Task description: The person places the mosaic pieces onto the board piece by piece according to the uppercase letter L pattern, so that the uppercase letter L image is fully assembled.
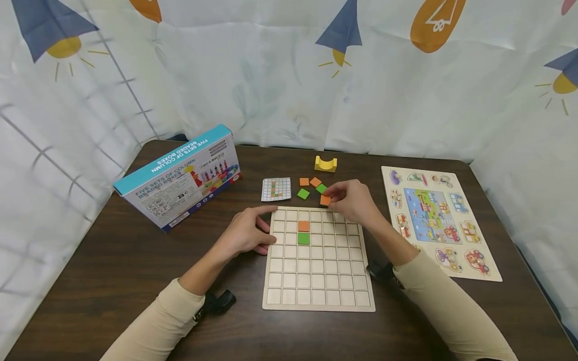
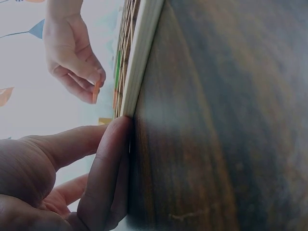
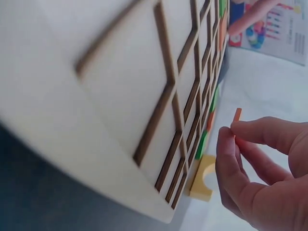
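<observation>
Pinching an orange tile in the right hand, near loose tiles
Touching the grid board along its left edge with left hand kinda spread

You're seated right up at a dark wooden table, and around you hang pale curtains printed with lamps and bulbs. It's a curtained-off play corner, home or classroom unclear: there's your picture puzzle, gridded board and toy box.
</observation>
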`<state>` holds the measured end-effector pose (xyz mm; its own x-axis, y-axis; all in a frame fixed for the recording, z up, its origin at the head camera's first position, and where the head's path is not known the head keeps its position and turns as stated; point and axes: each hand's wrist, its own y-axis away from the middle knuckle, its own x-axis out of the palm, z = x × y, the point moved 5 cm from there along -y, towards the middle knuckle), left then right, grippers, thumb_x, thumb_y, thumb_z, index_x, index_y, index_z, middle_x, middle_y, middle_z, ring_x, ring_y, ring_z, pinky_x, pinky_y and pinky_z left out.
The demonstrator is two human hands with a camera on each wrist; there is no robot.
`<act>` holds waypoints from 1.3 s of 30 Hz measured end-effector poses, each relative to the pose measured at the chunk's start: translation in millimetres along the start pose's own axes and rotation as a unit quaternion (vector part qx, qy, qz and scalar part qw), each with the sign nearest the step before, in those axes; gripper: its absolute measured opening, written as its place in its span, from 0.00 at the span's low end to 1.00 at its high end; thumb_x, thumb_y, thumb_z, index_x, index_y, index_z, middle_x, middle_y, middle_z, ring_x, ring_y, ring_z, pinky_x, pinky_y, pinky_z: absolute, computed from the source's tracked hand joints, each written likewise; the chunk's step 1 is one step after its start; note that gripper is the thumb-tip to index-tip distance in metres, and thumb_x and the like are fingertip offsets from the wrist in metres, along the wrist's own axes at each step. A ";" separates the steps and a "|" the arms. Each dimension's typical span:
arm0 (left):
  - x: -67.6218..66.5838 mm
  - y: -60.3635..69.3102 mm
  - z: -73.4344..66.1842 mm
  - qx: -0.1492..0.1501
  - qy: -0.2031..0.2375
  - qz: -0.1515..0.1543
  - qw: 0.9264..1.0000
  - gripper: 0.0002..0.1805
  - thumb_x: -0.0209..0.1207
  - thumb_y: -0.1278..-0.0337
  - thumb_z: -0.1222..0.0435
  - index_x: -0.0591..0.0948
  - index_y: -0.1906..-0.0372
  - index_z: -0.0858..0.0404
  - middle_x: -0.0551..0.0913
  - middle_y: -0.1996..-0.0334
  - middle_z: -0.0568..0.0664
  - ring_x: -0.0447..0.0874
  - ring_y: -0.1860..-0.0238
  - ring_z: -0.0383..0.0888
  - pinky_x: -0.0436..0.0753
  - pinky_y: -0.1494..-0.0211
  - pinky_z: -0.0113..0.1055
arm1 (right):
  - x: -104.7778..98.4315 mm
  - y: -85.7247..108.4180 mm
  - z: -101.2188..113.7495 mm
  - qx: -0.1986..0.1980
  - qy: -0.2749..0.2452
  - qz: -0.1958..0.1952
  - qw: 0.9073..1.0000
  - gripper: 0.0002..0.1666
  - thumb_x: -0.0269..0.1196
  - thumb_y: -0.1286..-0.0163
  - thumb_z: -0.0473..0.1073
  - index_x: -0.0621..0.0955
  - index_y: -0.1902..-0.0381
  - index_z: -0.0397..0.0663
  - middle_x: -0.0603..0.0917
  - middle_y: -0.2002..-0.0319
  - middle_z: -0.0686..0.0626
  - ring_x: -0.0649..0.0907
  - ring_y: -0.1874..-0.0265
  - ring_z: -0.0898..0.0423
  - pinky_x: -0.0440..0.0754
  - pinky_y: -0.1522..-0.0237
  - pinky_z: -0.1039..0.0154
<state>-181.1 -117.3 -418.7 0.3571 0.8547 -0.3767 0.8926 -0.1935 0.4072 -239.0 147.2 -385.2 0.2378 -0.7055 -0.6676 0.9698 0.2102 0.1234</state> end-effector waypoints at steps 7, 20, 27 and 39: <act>1.0 -0.8 0.2 -0.004 -0.002 -0.002 1.000 0.45 0.74 0.49 0.77 0.73 0.24 0.52 0.81 0.56 0.61 0.89 0.76 0.47 0.93 0.71 0.42 | 6.7 12.7 8.9 -0.009 -0.002 0.006 1.000 0.15 0.72 0.39 0.32 0.89 0.54 0.48 0.87 0.64 0.48 0.83 0.62 0.52 0.82 0.62 0.61; 0.3 -0.6 -0.4 0.002 -0.008 -0.003 1.000 0.45 0.74 0.50 0.76 0.73 0.25 0.53 0.80 0.57 0.61 0.89 0.76 0.47 0.93 0.72 0.42 | 26.9 37.2 25.5 -0.032 0.004 0.051 0.998 0.15 0.73 0.41 0.31 0.90 0.56 0.49 0.87 0.65 0.51 0.84 0.62 0.55 0.83 0.60 0.62; 0.0 -1.5 0.7 -0.005 -0.007 0.000 1.000 0.45 0.75 0.49 0.76 0.73 0.24 0.52 0.80 0.57 0.61 0.89 0.76 0.47 0.93 0.72 0.42 | 37.0 47.8 32.6 -0.039 0.012 0.079 0.996 0.15 0.75 0.43 0.30 0.89 0.58 0.48 0.88 0.65 0.53 0.84 0.64 0.56 0.85 0.60 0.63; -0.1 -1.0 0.2 0.009 -0.001 0.009 1.000 0.44 0.73 0.46 0.76 0.72 0.24 0.54 0.81 0.57 0.62 0.89 0.76 0.45 0.93 0.72 0.41 | 53.6 59.5 39.6 -0.062 0.015 0.122 0.990 0.14 0.75 0.45 0.28 0.88 0.63 0.47 0.85 0.69 0.52 0.82 0.69 0.60 0.84 0.63 0.65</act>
<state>-182.0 -117.2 -419.3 0.3745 0.8497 -0.3713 0.8907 -0.2183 0.3987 -166.4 95.1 -384.6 0.4616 -0.6027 -0.6509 0.8689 0.4549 0.1950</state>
